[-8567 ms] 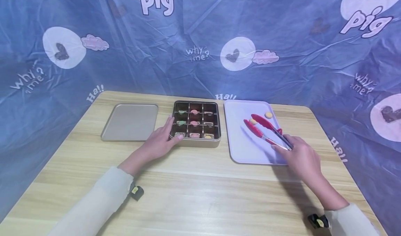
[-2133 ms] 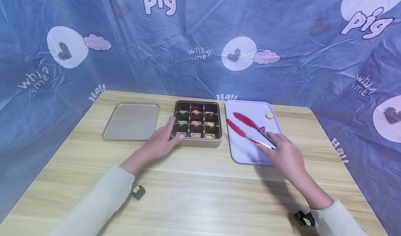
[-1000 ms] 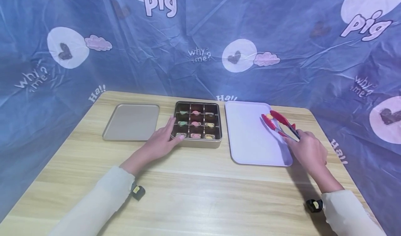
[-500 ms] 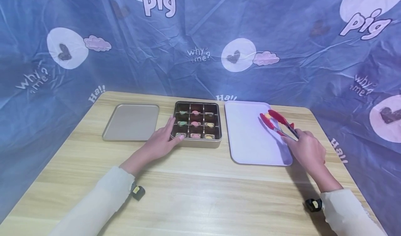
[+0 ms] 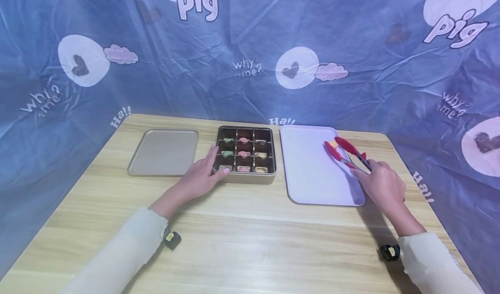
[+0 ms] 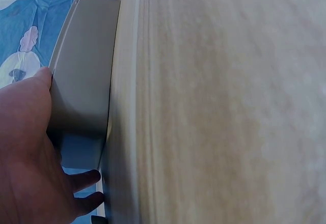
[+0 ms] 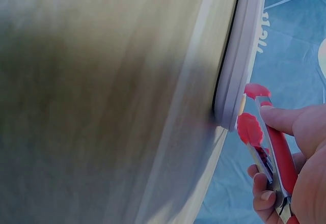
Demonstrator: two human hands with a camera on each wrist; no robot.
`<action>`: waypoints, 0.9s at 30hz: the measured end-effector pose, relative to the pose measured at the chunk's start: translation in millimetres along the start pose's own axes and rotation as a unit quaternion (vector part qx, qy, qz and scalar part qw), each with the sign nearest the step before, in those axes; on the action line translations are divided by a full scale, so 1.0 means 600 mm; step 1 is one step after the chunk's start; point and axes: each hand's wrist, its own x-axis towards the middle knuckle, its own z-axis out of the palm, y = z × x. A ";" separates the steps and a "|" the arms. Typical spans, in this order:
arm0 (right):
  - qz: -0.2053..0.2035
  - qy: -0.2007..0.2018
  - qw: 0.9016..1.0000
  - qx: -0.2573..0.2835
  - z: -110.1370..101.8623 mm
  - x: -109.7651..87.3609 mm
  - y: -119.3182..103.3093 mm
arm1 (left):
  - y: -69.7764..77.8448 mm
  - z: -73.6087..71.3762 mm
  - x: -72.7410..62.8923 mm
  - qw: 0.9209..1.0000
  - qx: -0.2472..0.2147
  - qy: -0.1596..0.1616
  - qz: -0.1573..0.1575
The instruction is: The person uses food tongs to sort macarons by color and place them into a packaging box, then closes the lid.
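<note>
In the head view my left hand (image 5: pixel 198 177) lies against the left side of a gold-brown tin (image 5: pixel 248 179), its thumb at the near rim. Dividers split the tin into several compartments. Green pieces (image 5: pixel 228 154) show at left, pink pieces (image 5: pixel 244 154) down the middle and yellow pieces (image 5: pixel 261 155) at right. My right hand (image 5: pixel 384 185) grips red-tipped tongs (image 5: pixel 345 145) over the right side of a pale lilac tray (image 5: pixel 312 177). A small round yellow piece (image 5: pixel 333 144) sits between the tong tips. The right wrist view shows fingers and thumb around the tongs' handles (image 7: pixel 281 158).
A flat metal lid (image 5: pixel 164 153) lies left of the tin on the wooden table (image 5: pixel 250 242). Behind the table hangs a blue printed cloth (image 5: pixel 250 34). Black wrist cameras sit at both sleeves.
A yellow piece formerly on the tray now sits in the tin's right-middle compartment. The tongs went back right to the last yellow piece, which has shifted slightly left. The left hand stays at the tin.
</note>
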 end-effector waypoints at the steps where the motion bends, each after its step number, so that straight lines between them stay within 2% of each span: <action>1: -0.002 0.000 1.000 0.000 0.000 -0.001 0.000 | -0.001 0.000 0.001 1.000 0.000 0.000 0.002; 13: -0.012 -0.016 1.000 0.010 0.000 -0.019 0.000 | 0.000 0.001 0.001 1.000 -0.001 0.002 0.002; 27: -0.018 -0.005 1.000 0.010 0.007 -0.022 -0.004 | -0.003 0.002 0.004 1.000 -0.001 0.006 0.004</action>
